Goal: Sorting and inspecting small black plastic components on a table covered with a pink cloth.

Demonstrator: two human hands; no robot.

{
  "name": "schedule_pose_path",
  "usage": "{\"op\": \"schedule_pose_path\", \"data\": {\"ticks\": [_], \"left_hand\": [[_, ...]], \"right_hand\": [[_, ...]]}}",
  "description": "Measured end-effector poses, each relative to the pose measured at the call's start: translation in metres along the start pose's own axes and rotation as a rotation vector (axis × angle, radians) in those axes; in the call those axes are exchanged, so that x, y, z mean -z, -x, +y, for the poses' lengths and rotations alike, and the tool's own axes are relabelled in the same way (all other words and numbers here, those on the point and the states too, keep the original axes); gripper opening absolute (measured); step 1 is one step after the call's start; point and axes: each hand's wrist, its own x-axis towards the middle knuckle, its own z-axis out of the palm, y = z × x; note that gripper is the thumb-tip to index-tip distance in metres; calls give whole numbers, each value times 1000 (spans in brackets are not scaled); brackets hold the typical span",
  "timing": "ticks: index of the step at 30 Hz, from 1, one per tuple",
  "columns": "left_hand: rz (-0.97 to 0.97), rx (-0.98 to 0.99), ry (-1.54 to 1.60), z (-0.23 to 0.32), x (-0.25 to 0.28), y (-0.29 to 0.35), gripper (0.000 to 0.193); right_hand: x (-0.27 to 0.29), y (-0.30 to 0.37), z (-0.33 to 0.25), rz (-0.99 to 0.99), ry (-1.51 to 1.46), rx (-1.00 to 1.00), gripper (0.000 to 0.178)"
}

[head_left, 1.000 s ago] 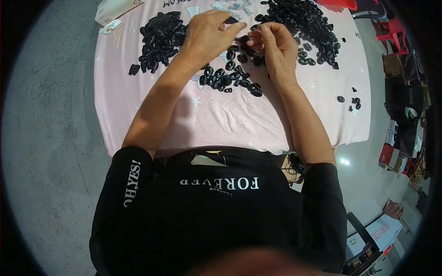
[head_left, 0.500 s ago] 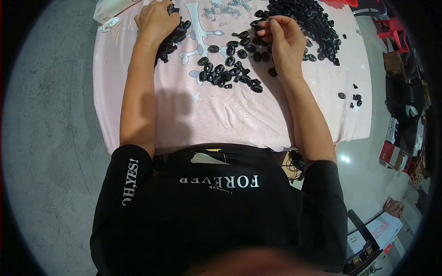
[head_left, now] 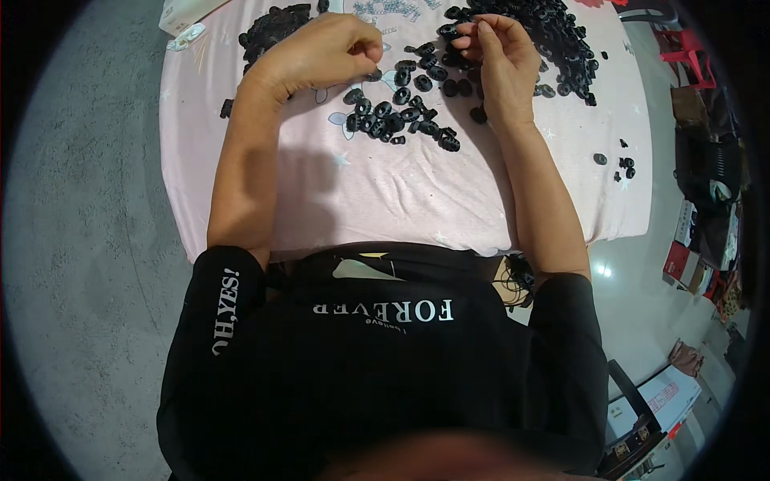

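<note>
My left hand point(head_left: 333, 52) is bent inward over the table, thumb and fingers pinched together; whatever lies between them is hidden. Beside it, on the far left, is a pile of small black plastic parts point(head_left: 274, 34). My right hand point(head_left: 507, 68) has its thumb and fingers closed at the tips on a black oval plastic piece point(head_left: 447, 32). Between my hands and nearer to me lies a loose group of black oval pieces point(head_left: 393, 120), some showing holes. A large heap of black pieces point(head_left: 561, 48) spreads beyond and right of my right hand.
Small metal springs point(head_left: 389, 10) lie at the far middle of the pale pink tablecloth point(head_left: 401, 200). A white box point(head_left: 186, 12) stands at the far left corner. A few black bits point(head_left: 628, 168) sit near the right edge. On the floor at right is a red stool point(head_left: 688, 60).
My left hand has come off the left pile and moved right, toward the middle. My right hand has stayed nearly in place. The view has shifted slightly.
</note>
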Motion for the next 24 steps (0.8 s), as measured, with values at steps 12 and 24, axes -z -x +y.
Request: {"op": "schedule_pose_path", "data": {"ticks": [12, 24], "left_hand": [[-101, 18, -310, 15, -12, -1, 16], [156, -131, 152, 25, -20, -10, 17]], "right_hand": [[-4, 2, -1, -85, 14, 41, 16], [-9, 8, -2, -217, -5, -75, 18]]}}
